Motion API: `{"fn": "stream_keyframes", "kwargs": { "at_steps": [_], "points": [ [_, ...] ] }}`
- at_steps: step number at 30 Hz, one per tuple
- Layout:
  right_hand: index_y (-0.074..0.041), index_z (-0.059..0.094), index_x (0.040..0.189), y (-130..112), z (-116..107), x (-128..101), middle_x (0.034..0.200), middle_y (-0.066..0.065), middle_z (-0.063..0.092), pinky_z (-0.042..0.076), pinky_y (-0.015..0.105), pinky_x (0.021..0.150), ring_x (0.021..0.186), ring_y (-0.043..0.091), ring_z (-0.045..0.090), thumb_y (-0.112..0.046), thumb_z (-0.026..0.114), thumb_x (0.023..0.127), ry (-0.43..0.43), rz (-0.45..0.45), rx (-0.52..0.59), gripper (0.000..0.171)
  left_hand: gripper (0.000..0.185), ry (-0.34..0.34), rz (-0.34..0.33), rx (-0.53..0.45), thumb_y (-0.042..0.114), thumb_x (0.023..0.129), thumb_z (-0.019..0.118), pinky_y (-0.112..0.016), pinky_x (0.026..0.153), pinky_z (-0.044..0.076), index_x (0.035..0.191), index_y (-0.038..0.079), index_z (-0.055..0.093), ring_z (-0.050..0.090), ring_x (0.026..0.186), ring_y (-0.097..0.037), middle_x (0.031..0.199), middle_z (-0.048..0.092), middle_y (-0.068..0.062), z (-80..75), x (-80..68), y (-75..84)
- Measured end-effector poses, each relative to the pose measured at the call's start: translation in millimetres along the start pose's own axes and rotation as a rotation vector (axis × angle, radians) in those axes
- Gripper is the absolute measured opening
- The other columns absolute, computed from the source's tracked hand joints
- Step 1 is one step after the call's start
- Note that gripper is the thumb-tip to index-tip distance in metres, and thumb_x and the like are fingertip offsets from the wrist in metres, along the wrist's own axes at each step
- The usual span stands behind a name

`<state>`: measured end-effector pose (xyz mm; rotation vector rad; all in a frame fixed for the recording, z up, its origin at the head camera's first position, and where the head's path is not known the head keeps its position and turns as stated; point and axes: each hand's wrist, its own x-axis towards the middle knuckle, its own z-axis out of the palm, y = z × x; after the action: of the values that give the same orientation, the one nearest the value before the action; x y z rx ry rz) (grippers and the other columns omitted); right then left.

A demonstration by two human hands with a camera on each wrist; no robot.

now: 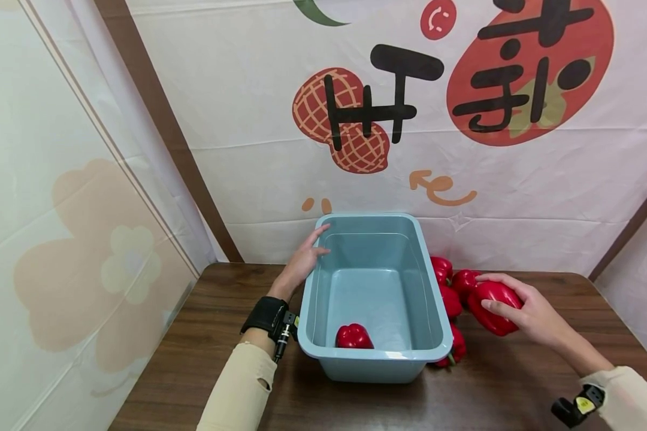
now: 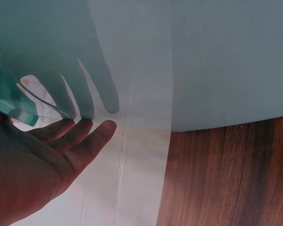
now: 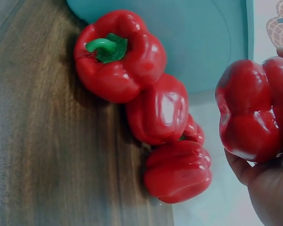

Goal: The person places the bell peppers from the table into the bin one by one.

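A light blue plastic basin [image 1: 377,354] stands on the table, with one red bell pepper [image 1: 354,336] inside at its near end. My left hand [image 1: 300,263] holds the basin's left rim, thumb and a finger over the edge; in the left wrist view other fingers [image 2: 92,141] touch the outer wall. To the right of the basin, my right hand [image 1: 528,305] grips another red bell pepper [image 1: 493,308], thumb on the near side. Below that pepper and against the basin's right side lie several more, including a green-stemmed bell pepper [image 3: 118,56] and a bell pepper on its side [image 3: 178,172].
The brown wooden table [image 1: 507,383] carries everything. Directly behind the basin hangs a white printed cloth [image 1: 237,149], and another pale cloth [image 1: 86,269] hangs on the left. Each wrist wears a strapped device, one being a black wrist strap [image 1: 264,317].
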<state>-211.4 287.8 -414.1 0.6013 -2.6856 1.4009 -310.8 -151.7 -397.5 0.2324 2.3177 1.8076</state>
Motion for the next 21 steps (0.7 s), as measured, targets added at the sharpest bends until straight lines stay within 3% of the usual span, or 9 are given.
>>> {"fn": "stream_keyframes", "kwargs": {
  "at_steps": [21],
  "points": [
    [-0.011, 0.053, 0.137, -15, -10, 6, 0.119, -0.016, 0.055, 0.058, 0.033, 0.064, 0.1, 0.008, 0.056, -0.009, 0.064, 0.092, 0.026, -0.049, 0.029, 0.046, 0.058, 0.002, -0.014, -0.008, 0.013, 0.101, 0.038, -0.062, 0.103, 0.04, 0.156, 0.031, 0.028, 0.035, 0.136, -0.041, 0.165, 0.011, -0.003, 0.8, -0.3, 2.1]
  ]
}}
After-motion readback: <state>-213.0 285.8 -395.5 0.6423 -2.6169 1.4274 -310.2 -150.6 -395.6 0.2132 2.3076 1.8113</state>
